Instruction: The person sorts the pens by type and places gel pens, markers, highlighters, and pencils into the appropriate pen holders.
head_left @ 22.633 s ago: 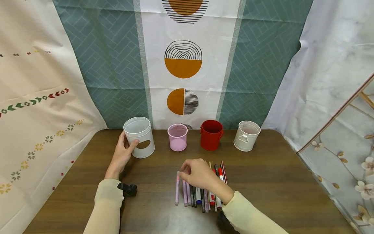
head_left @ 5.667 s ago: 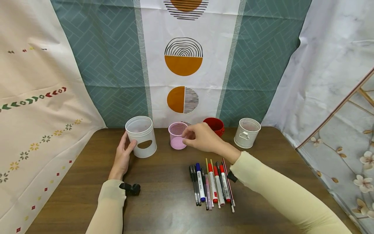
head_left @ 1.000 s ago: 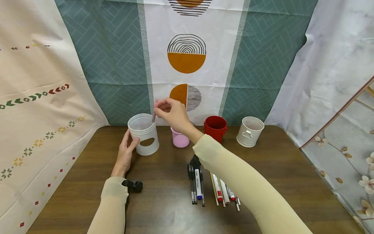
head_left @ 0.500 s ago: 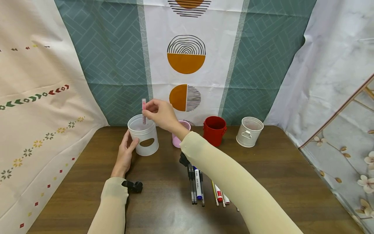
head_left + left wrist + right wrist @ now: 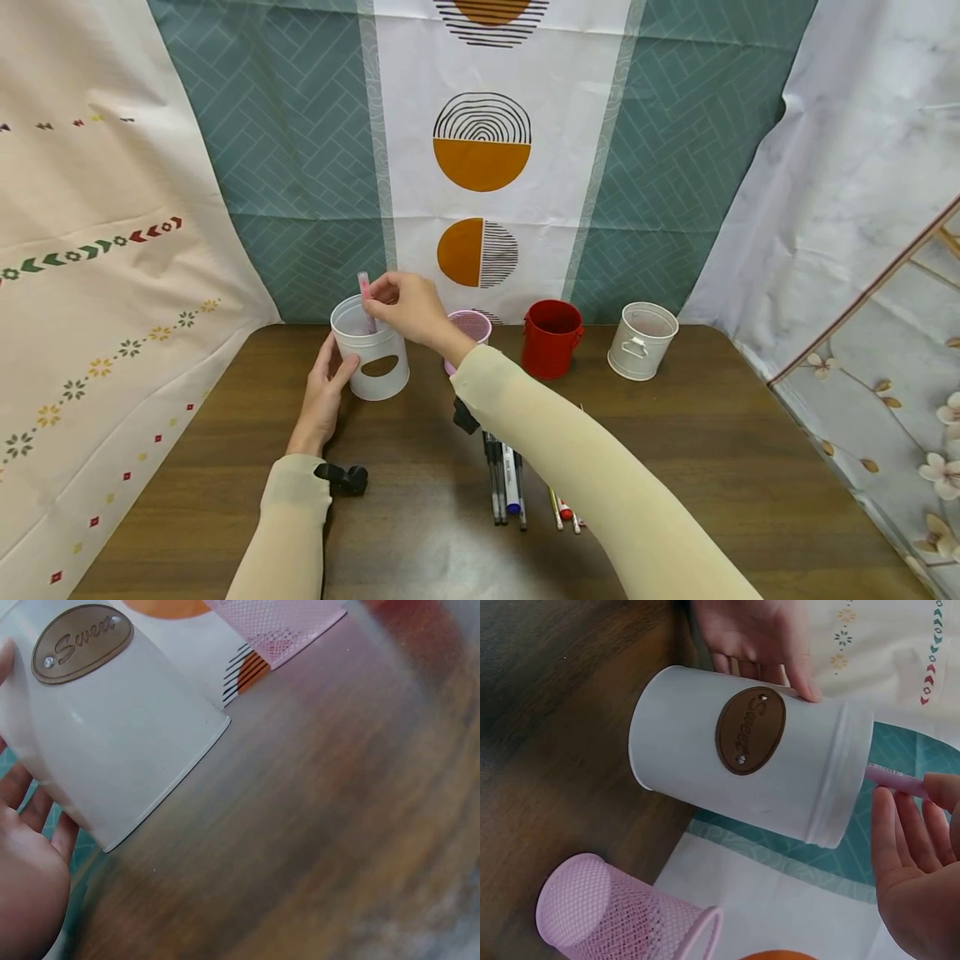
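Note:
My left hand (image 5: 322,396) grips the side of a white metal can (image 5: 384,387), which stands upright at the back left. An oval brown label (image 5: 751,730) reading "Sweet" is fixed to its front. Above the can's rim, my right hand (image 5: 414,308) pinches a pink-purple pen (image 5: 364,286) with a clear end. The pen points down, its lower part inside the can. In the right wrist view, the pen (image 5: 895,780) enters the can's mouth between my thumb and fingers. What lies at the bottom of the can is hidden.
A pink mesh cup (image 5: 470,323), a red bucket (image 5: 551,343) and a small white bucket (image 5: 642,343) line the back edge. Black pens (image 5: 495,487), a blue marker (image 5: 512,479) and pencils (image 5: 556,510) lie at front centre, partly under my right sleeve.
The pink-purple pens on the table's row are gone from view. In the last second my right hand moved left over the can and lowered the pen into it. The left hand stayed put.

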